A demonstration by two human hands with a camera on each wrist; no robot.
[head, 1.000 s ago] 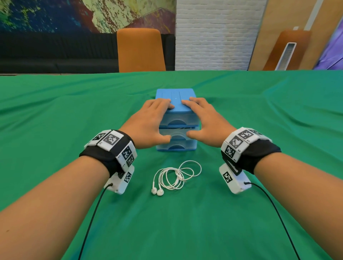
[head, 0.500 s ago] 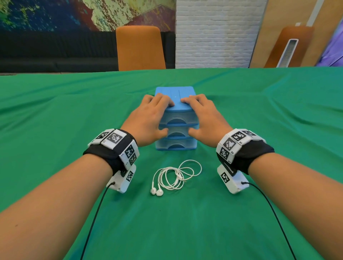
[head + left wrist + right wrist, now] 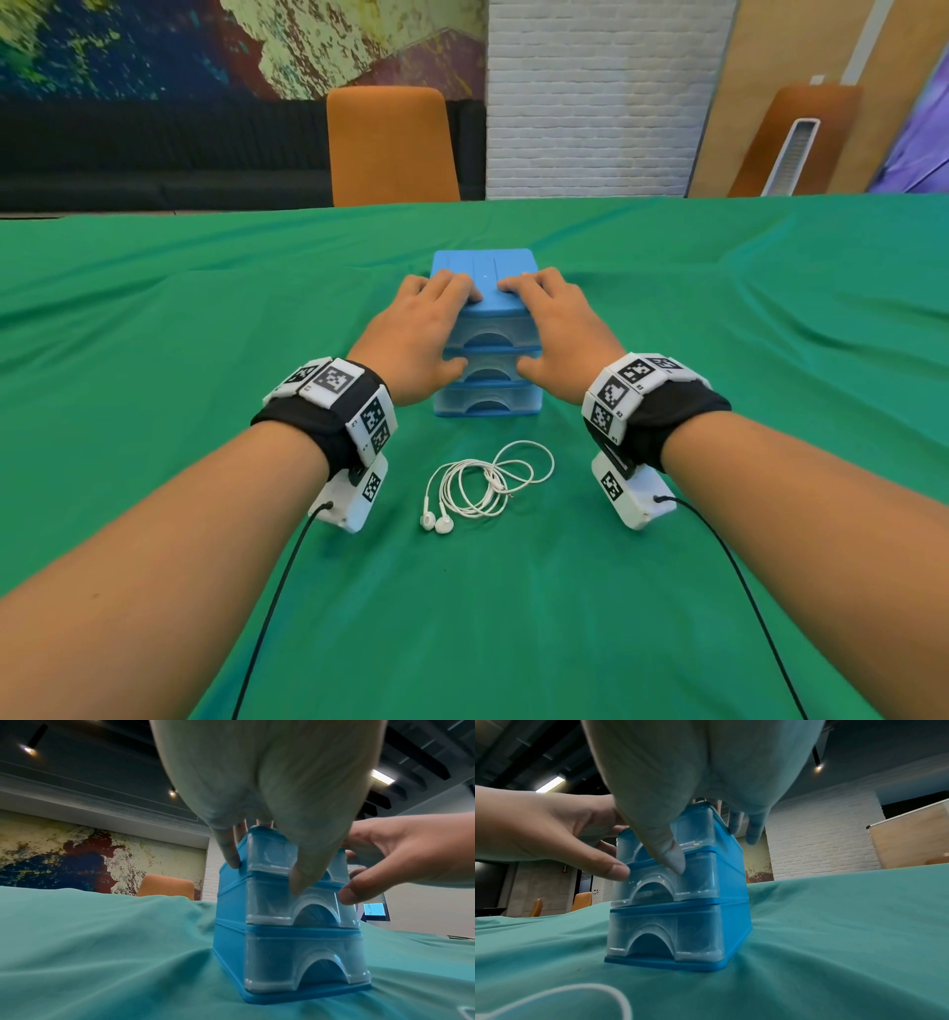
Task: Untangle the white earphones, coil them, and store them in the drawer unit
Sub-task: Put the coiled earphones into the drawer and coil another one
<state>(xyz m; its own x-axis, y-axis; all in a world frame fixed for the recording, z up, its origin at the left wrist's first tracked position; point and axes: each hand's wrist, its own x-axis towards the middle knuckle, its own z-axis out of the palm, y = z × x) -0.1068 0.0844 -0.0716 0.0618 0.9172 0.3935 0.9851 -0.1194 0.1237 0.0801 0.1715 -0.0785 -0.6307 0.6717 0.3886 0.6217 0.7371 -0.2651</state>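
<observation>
A small blue drawer unit [image 3: 488,401] with three clear drawers stands mid-table on the green cloth. My left hand [image 3: 436,329] and right hand [image 3: 544,329] lie on it side by side. Their fingers stretch flat over the blue lid, and both thumbs press the front of the middle drawer [image 3: 490,367]. In the left wrist view the left thumb [image 3: 303,878] and the right thumb [image 3: 352,894] touch that drawer front [image 3: 270,902]. All drawers look flush [image 3: 670,933]. The white earphones [image 3: 482,483] lie loosely coiled on the cloth just in front of the unit, with the earbuds [image 3: 436,521] at the near left.
The green cloth [image 3: 205,308] covers the whole table, with wrinkles to the left and right. An orange chair [image 3: 393,149] stands beyond the far edge. Black cables [image 3: 272,606] trail from the wrist cameras toward me. A loop of earphone cable [image 3: 618,998] lies close below the right wrist.
Both hands have stayed on the drawer unit, and the thumbs sit slightly higher on the middle drawer front than a second ago. The earphones have not moved.
</observation>
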